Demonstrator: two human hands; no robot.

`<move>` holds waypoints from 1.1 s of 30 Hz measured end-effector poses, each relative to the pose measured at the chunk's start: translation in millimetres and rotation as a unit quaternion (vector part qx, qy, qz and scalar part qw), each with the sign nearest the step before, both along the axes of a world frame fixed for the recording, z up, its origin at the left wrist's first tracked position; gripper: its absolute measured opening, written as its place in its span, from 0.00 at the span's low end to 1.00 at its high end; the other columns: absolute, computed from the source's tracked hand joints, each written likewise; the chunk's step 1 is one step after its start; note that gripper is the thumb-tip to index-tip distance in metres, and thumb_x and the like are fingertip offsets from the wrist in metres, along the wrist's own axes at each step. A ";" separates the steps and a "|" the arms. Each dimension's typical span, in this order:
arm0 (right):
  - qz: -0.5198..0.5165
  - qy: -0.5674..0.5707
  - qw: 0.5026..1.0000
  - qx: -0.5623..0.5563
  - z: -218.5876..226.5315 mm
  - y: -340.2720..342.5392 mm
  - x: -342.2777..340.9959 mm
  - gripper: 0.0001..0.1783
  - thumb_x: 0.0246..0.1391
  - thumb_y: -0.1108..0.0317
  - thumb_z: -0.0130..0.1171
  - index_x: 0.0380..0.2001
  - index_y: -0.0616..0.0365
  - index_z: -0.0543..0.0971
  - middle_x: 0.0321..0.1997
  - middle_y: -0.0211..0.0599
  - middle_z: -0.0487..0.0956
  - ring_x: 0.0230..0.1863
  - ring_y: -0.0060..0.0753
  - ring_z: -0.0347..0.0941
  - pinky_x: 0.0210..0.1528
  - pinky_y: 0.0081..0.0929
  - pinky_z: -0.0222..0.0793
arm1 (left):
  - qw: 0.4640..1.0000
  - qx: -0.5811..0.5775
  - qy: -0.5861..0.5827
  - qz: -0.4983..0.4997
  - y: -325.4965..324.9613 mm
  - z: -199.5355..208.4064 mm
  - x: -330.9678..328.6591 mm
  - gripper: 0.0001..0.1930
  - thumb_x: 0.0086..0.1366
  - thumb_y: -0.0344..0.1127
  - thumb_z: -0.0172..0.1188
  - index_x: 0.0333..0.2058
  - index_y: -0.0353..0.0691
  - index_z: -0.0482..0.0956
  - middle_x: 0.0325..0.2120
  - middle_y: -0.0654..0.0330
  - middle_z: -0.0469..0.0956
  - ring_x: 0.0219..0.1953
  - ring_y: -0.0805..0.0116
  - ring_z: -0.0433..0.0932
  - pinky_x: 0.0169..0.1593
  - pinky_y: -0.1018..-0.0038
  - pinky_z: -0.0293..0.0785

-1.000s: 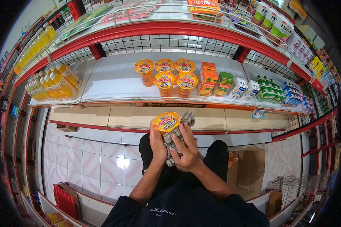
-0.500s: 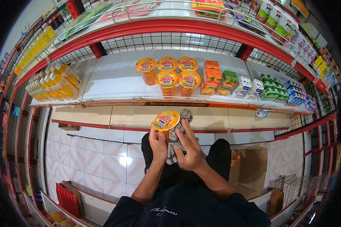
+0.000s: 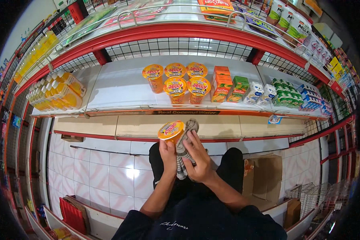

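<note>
An orange jelly cup with a printed lid is gripped in my left hand, tilted in front of the shelf's edge. My right hand presses a grey striped cloth against the cup's right side, fingers bent over the fabric. Beyond them, several matching jelly cups stand grouped on the white shelf. Orange juice cartons and a green carton are just right of that group. The cloth and fingers hide part of the held cup.
Bottles of yellow-orange drink crowd the shelf's left end; small white cartons and green packs fill its right. A wire rail runs along the front edge. Below is a beige lower shelf. An open cardboard box sits on the tiled floor.
The held cup has turned, its lid now tipping further to the left. The cloth has shifted slightly lower and left along with my right hand.
</note>
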State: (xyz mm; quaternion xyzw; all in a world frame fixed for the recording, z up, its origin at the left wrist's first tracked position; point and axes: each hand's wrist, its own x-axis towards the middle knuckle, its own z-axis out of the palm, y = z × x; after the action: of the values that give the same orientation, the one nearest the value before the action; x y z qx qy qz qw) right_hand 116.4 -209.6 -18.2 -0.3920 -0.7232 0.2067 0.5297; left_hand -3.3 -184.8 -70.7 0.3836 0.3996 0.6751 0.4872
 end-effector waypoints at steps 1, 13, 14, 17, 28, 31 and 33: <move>0.008 -0.046 0.998 0.039 0.3 1.1 1.2 0.29 0.52 0.77 0.55 0.59 0.72 0.66 0.65 0.65 0.61 0.68 0.61 0.56 0.68 0.44 0.52 | 1.000 0.000 -0.001 0.000 -2.0 1.3 0.1 0.30 0.69 0.52 0.53 0.55 0.30 0.65 0.49 0.56 0.73 0.51 0.69 0.71 0.55 0.74 0.66; -0.013 0.013 0.999 -0.049 -2.9 2.5 -15.1 0.29 0.56 0.75 0.51 0.62 0.69 0.64 0.66 0.63 0.61 0.66 0.59 0.60 0.67 0.41 0.54 | 1.000 -0.016 -0.018 0.015 5.6 13.5 -7.2 0.29 0.70 0.53 0.50 0.57 0.33 0.63 0.48 0.57 0.72 0.50 0.70 0.70 0.54 0.73 0.65; -0.013 0.015 0.998 -0.061 -3.3 3.5 -14.0 0.29 0.56 0.75 0.51 0.62 0.69 0.64 0.66 0.63 0.61 0.66 0.59 0.60 0.67 0.41 0.54 | 1.000 -0.002 -0.020 0.009 4.3 13.2 -7.9 0.27 0.72 0.51 0.46 0.58 0.33 0.63 0.48 0.57 0.71 0.50 0.70 0.70 0.56 0.73 0.64; 0.030 -0.102 0.992 0.074 -2.9 9.2 -9.4 0.30 0.52 0.78 0.53 0.61 0.62 0.67 0.68 0.63 0.58 0.69 0.65 0.53 0.67 0.50 0.52 | 0.999 -0.031 0.007 -0.021 -1.4 10.5 -11.7 0.25 0.73 0.49 0.44 0.56 0.32 0.65 0.48 0.58 0.72 0.51 0.69 0.69 0.56 0.72 0.62; 0.047 -0.009 0.998 -0.046 6.5 15.1 -14.3 0.24 0.53 0.80 0.54 0.55 0.63 0.74 0.60 0.56 0.68 0.62 0.52 0.65 0.65 0.36 0.57 | 0.978 -0.072 -0.184 0.067 15.2 21.5 -15.5 0.30 0.72 0.60 0.39 0.50 0.34 0.68 0.35 0.58 0.76 0.36 0.70 0.76 0.39 0.75 0.75; 0.029 -0.015 0.999 -0.023 9.2 19.9 -11.1 0.22 0.50 0.82 0.55 0.51 0.62 0.77 0.52 0.51 0.72 0.53 0.47 0.71 0.59 0.33 0.64 | 0.961 -0.151 -0.231 -0.004 15.6 19.2 -19.6 0.32 0.73 0.58 0.34 0.57 0.34 0.64 0.49 0.53 0.73 0.48 0.64 0.75 0.51 0.70 0.73; -0.006 0.018 0.999 -0.029 11.5 22.3 -9.6 0.22 0.48 0.83 0.56 0.49 0.63 0.78 0.48 0.49 0.73 0.48 0.46 0.73 0.52 0.34 0.68 | 0.975 -0.146 -0.162 -0.031 14.4 19.4 -20.1 0.28 0.74 0.54 0.38 0.58 0.34 0.64 0.50 0.55 0.72 0.48 0.65 0.74 0.53 0.69 0.72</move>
State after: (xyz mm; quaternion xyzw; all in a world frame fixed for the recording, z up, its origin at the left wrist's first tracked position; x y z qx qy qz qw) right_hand 106.8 -187.3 -6.7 -0.4076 -0.7050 0.2312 0.5323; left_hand -23.4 -170.4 -51.3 0.2063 0.3979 0.6468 0.6170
